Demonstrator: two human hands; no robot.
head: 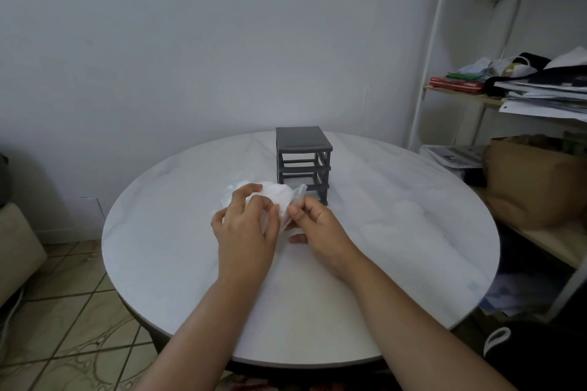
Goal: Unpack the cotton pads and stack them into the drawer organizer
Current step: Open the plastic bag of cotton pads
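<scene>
Pinching and tugging at a clear plastic bag (pixel 297 200) just in front of the drawer organizer (pixel 303 149), a little toward its left side, down at the table (pixel 397 232) or barely above it; cannot tell which. Gripping with both: the left hand (pixel 244 225) with fingers curled over the bag's near side, farther from the organizer, and the right hand (pixel 317 225) with thumb and forefinger nipped together on a flap of plastic close to the organizer's front corner foot. Judging by that, only at the opening step, near the very start. Nothing done yet toward the stacking: no loose pads lying anywhere around the organizer, none inside it. Still to do, by this reckoning: getting the bag open, drawing the pads out, then piling them into the organizer. As for contents: in the bag, a white rounded wad of cotton pads (pixel 274 195), seemingly the whole lot, packed together; hard to say whether the plastic is already torn or merely stretched. In the organizer, dark grey with a flat top and three tiers, seemingly nothing: open slots with bars across, no drawers visible in them, though with the lowest slot partly hidden behind the bag.
</scene>
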